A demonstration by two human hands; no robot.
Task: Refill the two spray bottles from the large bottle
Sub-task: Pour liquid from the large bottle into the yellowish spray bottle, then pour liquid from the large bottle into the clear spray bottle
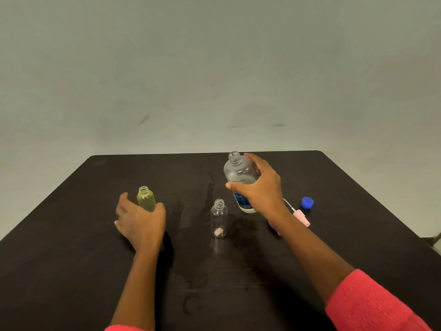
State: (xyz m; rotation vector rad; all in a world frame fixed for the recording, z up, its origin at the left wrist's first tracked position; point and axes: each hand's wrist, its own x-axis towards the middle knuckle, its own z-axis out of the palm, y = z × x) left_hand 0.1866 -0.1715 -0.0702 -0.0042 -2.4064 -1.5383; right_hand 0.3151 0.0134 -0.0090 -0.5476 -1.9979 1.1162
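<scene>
The large clear bottle (239, 173) with a blue label has no cap and tilts slightly to the left. My right hand (259, 187) is wrapped around its middle and holds it above the black table (71, 259). My left hand (139, 219) grips the lower part of a small yellow-green spray bottle (145, 198), which stands upright with an open neck. Between my hands a small clear spray bottle (219, 218) stands upright and uncapped, with something pinkish at its bottom.
A blue cap (307, 203) lies at the right of the table. A pink spray head (301, 217) with a thin white tube lies beside it, and a purple piece (274, 229) shows under my right forearm. Wet streaks mark the table's middle.
</scene>
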